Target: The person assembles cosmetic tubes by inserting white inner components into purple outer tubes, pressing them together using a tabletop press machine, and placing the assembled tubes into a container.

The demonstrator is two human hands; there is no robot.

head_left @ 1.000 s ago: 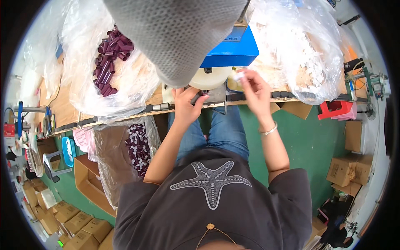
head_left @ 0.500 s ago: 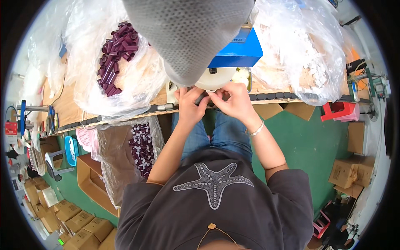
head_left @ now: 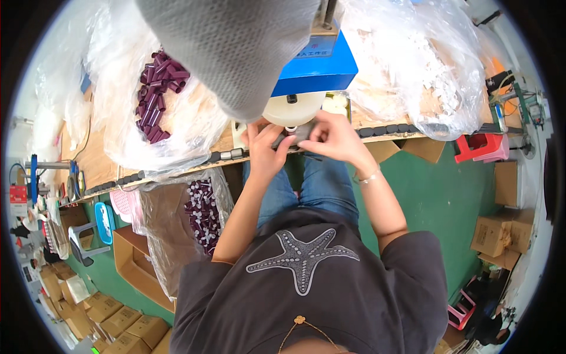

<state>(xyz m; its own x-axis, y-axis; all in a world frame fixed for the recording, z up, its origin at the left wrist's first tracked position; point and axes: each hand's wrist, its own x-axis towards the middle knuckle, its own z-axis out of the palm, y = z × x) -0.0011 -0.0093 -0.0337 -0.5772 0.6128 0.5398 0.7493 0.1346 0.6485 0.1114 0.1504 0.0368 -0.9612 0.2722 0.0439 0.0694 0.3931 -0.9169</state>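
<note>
With the white-topped piece [head_left: 290, 128] at six o'clock of the pale disc [head_left: 295, 111], best steady it from seven o'clock with the left hand [head_left: 265, 144], its grip unclear, keeping the right hand's [head_left: 337, 135] parted fingers clear at four o'clock.

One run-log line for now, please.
left hand: near cream round disc, hold unclear; right hand: near disc, hold unclear; glossy maroon tubes: heaped left; small white pieces: heaped right
</note>
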